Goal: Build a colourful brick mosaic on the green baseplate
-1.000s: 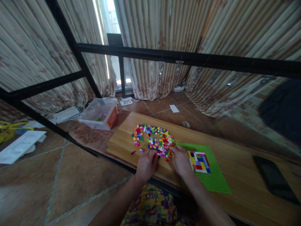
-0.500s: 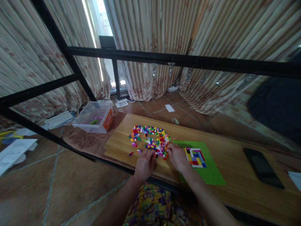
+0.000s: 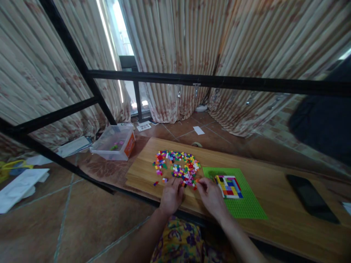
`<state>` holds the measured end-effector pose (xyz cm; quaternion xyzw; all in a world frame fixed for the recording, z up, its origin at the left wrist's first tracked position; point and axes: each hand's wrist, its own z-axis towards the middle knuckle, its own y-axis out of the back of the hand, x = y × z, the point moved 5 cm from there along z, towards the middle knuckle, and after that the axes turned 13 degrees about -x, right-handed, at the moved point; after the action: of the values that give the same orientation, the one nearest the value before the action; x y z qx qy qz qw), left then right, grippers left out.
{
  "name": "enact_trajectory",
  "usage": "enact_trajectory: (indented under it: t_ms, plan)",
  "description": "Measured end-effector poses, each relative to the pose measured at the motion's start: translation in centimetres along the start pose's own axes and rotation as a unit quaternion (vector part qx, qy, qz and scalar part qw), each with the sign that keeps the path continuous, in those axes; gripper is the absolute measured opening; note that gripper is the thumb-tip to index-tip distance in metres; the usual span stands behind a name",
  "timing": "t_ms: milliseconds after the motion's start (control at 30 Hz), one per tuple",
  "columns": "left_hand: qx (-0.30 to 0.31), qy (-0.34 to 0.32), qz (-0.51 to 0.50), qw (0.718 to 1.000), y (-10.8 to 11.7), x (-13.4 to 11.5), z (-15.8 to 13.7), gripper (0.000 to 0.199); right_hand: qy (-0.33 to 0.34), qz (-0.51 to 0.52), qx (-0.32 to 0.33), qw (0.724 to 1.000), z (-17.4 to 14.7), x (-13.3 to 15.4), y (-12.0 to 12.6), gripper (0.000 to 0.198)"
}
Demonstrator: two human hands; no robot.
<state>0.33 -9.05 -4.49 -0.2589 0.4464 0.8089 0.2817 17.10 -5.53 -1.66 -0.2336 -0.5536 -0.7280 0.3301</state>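
A ring-shaped spread of small multicoloured building bricks (image 3: 189,168) lies on the wooden board. At its near edge, my left hand (image 3: 172,195) rests with curled fingers, the tips among the bricks. My right hand (image 3: 211,195) is at the spread's near right side, thumb and forefinger pinched beside an orange brick (image 3: 197,180). What either set of fingertips holds is too small to make out. Just right of that hand lies a green baseplate (image 3: 248,197), partly behind my wrist. On it sits a square brick build (image 3: 229,187) with a mostly white border and coloured filling.
A clear plastic box (image 3: 113,155) with a few bricks stands left of the wooden board (image 3: 145,160). A black phone (image 3: 311,197) lies at the board's right. A black metal rail (image 3: 178,78) crosses beyond the board, before striped curtains (image 3: 175,40). Two stray bricks lie near the front edge.
The whole view has shifted slightly down and right. My right hand has drawn back a little towards me from the bricks. My left hand stays at the near edge of the spread.
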Motion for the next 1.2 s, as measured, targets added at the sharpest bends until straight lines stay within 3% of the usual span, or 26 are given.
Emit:
enact_trajectory:
  t_ms: [100,200,300,367,433,533,667,933,1033,1200]
  plan:
    - [-0.026,0.048,-0.039,0.998,0.4,0.5,0.2,0.023,-0.105,0.104,0.043,0.988,-2.2,-0.9,0.7,0.028]
    - [-0.067,0.098,-0.088,0.989,1.6,-0.1,0.6,0.025,-0.227,0.222,0.066,0.946,-5.2,-2.0,1.0,0.033]
    - [-0.024,0.083,-0.135,0.987,2.1,-2.8,1.0,0.03,-0.277,0.316,0.064,0.905,-7.4,-2.1,1.2,0.039]
    - [0.062,0.062,-0.184,0.979,1.5,-5.4,0.7,0.03,-0.273,0.342,0.06,0.897,-8.1,-1.6,1.6,0.041]
    - [0.139,0.063,-0.229,0.961,0.7,-7.6,0.0,0.024,-0.252,0.33,0.052,0.908,-8.2,-0.9,2.3,0.041]
    - [0.187,0.108,-0.272,0.938,-0.4,-9.5,-1.1,0.015,-0.206,0.289,0.038,0.934,-7.9,-0.2,3.5,0.038]
    - [0.158,0.146,-0.279,0.936,-1.2,-10.1,-1.2,0.012,-0.186,0.287,0.032,0.939,-7.5,-0.6,4.6,0.04]
    - [0.12,0.126,-0.298,0.939,-3.7,-11.9,-0.1,0.014,-0.193,0.328,-0.041,0.924,-6.1,-3.7,6.9,0.031]
    - [0.117,0.117,-0.292,0.942,-5.1,-12.4,0.6,0.014,-0.157,0.298,-0.061,0.94,-4.1,-5.2,8.5,0.025]
    - [0.062,0.074,-0.193,0.976,-6.5,-11.9,3.2,0.021,-0.059,0.169,-0.111,0.978,1.2,-7.9,10.9,0.023]
